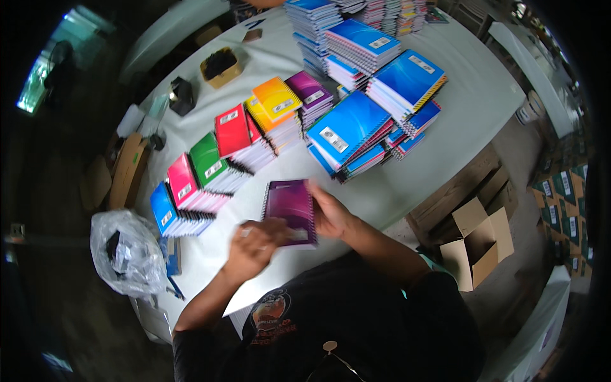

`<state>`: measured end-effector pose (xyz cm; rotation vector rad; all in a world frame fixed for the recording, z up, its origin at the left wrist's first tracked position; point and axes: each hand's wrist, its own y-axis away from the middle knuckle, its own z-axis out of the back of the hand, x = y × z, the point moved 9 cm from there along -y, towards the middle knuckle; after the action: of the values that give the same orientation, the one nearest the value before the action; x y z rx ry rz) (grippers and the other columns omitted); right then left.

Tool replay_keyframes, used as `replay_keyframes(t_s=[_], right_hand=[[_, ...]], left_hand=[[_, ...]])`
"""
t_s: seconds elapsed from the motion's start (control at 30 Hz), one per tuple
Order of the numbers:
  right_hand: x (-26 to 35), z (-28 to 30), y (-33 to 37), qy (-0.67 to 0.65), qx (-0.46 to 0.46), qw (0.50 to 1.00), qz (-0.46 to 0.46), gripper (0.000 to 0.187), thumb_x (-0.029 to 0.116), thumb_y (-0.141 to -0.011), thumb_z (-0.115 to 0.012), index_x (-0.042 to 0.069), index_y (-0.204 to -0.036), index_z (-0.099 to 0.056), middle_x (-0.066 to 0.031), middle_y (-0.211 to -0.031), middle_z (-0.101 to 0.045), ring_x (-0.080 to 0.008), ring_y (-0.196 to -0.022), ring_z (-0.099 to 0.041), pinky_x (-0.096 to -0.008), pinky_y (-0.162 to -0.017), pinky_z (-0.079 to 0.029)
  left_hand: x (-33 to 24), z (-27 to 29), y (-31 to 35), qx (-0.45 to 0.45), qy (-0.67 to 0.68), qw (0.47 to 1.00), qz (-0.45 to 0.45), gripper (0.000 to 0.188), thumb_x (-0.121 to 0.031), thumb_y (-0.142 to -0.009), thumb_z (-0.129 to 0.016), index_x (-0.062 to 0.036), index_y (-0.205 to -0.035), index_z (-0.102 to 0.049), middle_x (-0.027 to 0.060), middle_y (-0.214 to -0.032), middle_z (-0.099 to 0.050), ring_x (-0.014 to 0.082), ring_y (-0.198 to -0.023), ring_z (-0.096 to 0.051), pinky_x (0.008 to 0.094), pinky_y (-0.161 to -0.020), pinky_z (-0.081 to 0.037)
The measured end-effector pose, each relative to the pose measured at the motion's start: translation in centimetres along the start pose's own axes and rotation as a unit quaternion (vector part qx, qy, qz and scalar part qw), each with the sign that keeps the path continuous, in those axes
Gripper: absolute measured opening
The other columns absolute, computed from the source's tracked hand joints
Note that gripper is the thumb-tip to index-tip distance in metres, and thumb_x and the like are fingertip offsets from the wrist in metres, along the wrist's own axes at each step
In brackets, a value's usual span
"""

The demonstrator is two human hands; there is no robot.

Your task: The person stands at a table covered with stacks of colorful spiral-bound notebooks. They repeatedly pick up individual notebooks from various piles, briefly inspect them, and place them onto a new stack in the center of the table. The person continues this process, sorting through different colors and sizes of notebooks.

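A purple spiral notebook (289, 209) is held over the near part of the table, in front of my body. My right hand (329, 211) grips it by its right edge, fingers behind and thumb at the upper corner. Across its lower left lies my left hand (258, 245), smeared by motion, so its finger pose does not show clearly. Beyond them runs a slanting row of notebook stacks: blue (167, 213), pink (186, 184), green (213, 162), red (234, 130), yellow (275, 100) and purple (310, 92).
Larger piles of blue notebooks (350, 130) stand to the right, with more stacks (312, 32) behind. A yellowish tub (221, 67) and a dark object (181, 95) sit at far left. A clear plastic bag (127, 254) hangs by the left edge; an open carton (477, 245) stands at right.
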<state>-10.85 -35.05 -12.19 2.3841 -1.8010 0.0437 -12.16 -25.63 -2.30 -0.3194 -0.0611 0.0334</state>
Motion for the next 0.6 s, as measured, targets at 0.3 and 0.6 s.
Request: replay_keyframes(t_s=[0.3, 0.6], right_hand=[[-0.4, 8.3, 0.0, 0.091, -0.076, 0.993, -0.017, 0.044, 0.034, -0.094, -0.042, 0.001, -0.122, -0.047, -0.0126, -0.115, -0.057, -0.0227, -0.106, -0.056, -0.0376, -0.093, -0.043], [0.1, 9.6, 3.4, 0.071, -0.147, 0.986, 0.035, 0.04, 0.031, -0.094, -0.043, 0.002, -0.123, -0.046, -0.0117, -0.115, -0.057, -0.022, -0.106, -0.055, -0.0378, -0.094, -0.042]], left_hand=[[12.3, -1.5, -8.4, -0.093, 0.103, 0.959, 0.246, 0.053, -0.021, -0.076, -0.069, -0.0019, -0.122, -0.049, 0.0162, -0.118, -0.054, 0.0331, -0.108, -0.051, 0.0405, -0.093, -0.038], [17.0, -10.1, -14.0, -0.054, 0.008, 0.976, 0.21, 0.032, -0.02, -0.086, -0.05, -0.0123, -0.116, -0.056, 0.0104, -0.111, -0.06, 0.0236, -0.092, -0.062, 0.0338, -0.071, -0.052]])
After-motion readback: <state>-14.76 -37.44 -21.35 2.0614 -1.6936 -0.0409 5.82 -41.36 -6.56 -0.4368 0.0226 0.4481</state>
